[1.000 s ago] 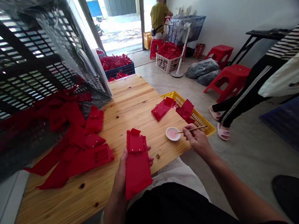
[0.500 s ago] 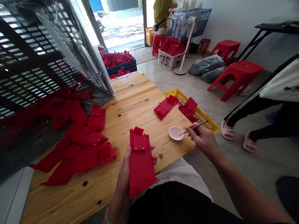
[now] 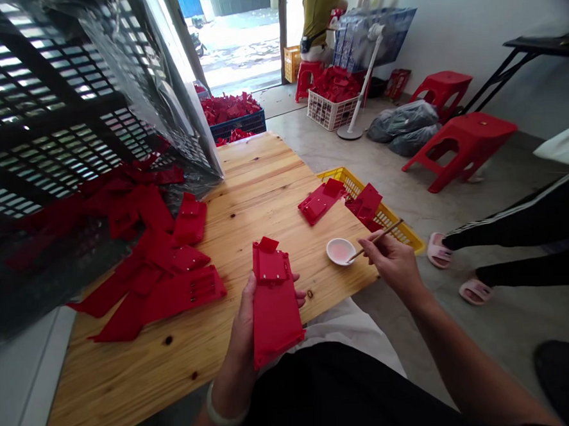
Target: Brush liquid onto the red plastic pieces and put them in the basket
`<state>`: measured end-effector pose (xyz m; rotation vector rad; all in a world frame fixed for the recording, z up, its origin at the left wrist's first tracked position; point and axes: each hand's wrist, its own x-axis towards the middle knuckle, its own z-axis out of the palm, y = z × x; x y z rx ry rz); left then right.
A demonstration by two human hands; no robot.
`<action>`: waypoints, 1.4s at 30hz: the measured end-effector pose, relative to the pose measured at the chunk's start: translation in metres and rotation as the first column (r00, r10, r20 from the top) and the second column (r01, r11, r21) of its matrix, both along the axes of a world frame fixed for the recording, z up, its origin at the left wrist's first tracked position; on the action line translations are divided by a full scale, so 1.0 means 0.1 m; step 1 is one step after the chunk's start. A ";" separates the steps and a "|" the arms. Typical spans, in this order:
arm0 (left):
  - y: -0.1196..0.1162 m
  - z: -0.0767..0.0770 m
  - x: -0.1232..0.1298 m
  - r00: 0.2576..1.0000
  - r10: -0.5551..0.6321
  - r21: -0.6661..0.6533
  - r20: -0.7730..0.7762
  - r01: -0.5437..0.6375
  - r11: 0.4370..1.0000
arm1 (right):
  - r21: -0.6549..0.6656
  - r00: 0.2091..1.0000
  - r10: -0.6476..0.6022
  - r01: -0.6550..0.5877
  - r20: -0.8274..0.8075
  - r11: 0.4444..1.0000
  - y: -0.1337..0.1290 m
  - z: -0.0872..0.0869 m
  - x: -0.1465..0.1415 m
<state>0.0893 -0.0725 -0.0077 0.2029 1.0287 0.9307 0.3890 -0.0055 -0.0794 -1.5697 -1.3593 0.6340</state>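
Observation:
My left hand [image 3: 246,312] is wrapped round a long red plastic part [image 3: 277,310], which has a raised block with small shiny pins near its top and a flap at the far end. Pinched in my right hand [image 3: 392,263] is a thin wooden stick [image 3: 383,231], perhaps a brush. Its lower tip rests at the edge of a small white dish [image 3: 341,252] holding pinkish liquid. Beyond the dish, a similar red part [image 3: 320,200] lies near the table's right edge. My fingertips hide part of the stick.
Red parts [image 3: 171,258] lie heaped on the wooden table [image 3: 246,209], against a plastic-draped dark crate [image 3: 42,112]. A yellow basket [image 3: 398,222] with red parts stands off the right edge. One person [image 3: 320,11] sits near the doorway; another person's legs [image 3: 502,225] are at right.
The stick's tip has shifted slightly to the dish's near right edge, and the stick is steeper. My left hand still holds the red part. The person at right has moved farther right.

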 end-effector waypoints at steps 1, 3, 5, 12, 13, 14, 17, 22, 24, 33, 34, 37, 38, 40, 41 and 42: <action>0.00 0.01 0.01 1.000 0.000 -0.001 0.003 0.000 1.000 | -0.005 1.000 0.006 -0.006 -0.011 1.000 0.01 0.01 0.00; 0.01 0.02 0.03 1.000 -0.005 0.003 0.019 0.005 1.000 | -0.013 0.999 0.014 -0.014 -0.028 1.000 0.02 0.01 0.01; 0.03 0.04 0.05 0.999 -0.013 -0.001 0.039 0.013 1.000 | -0.022 0.999 0.017 -0.018 -0.030 1.000 0.04 0.02 0.03; 0.06 0.07 0.09 1.000 -0.018 0.013 -0.008 0.018 1.000 | -0.064 0.998 0.059 -0.059 0.001 0.996 0.06 0.06 0.09; 0.06 0.07 0.09 1.000 -0.025 0.013 -0.012 0.025 1.000 | -0.068 0.998 0.069 -0.069 0.002 0.995 0.05 0.06 0.09; 0.06 0.06 0.09 1.000 -0.026 0.017 -0.006 0.026 1.000 | -0.072 0.997 0.079 -0.079 0.001 0.994 0.05 0.07 0.10; 0.06 0.07 0.11 0.999 -0.007 0.047 0.045 0.005 0.999 | -0.069 0.995 0.102 -0.103 -0.018 0.992 0.01 0.10 0.11; 0.05 0.07 0.16 0.992 0.017 0.088 0.125 -0.028 0.996 | 0.009 0.981 0.109 -0.109 -0.161 0.994 -0.22 0.35 -0.12; 0.05 0.05 0.17 0.989 0.003 0.092 0.148 -0.017 0.996 | 0.092 0.949 0.152 -0.132 -0.274 0.987 -0.36 0.52 -0.33; -0.01 0.03 0.15 0.975 -0.049 0.059 0.219 0.037 0.998 | 0.314 0.836 0.385 -0.272 -0.392 0.910 -0.62 0.87 -1.03; -0.02 0.05 0.14 0.975 -0.036 0.038 0.219 0.028 0.999 | 0.321 0.830 0.387 -0.268 -0.401 0.908 -0.60 0.88 -1.05; -0.04 0.08 0.15 0.975 0.009 -0.006 0.223 -0.007 1.000 | 0.321 0.820 0.406 -0.288 -0.403 0.902 -0.56 0.90 -1.08; -0.05 0.09 0.16 0.975 0.023 -0.011 0.222 -0.021 1.000 | 0.323 0.817 0.416 -0.300 -0.399 0.898 -0.55 0.90 -1.09; -0.06 0.09 0.17 0.977 0.051 -0.011 0.206 -0.050 0.999 | 0.325 0.814 0.430 -0.315 -0.390 0.892 -0.55 0.90 -1.10; -0.06 0.09 0.18 0.978 0.059 -0.009 0.200 -0.059 0.998 | 0.327 0.817 0.432 -0.317 -0.383 0.890 -0.55 0.89 -1.10; -0.06 0.09 0.19 0.978 0.065 -0.006 0.197 -0.065 0.998 | 0.329 0.820 0.432 -0.318 -0.375 0.889 -0.55 0.89 -1.11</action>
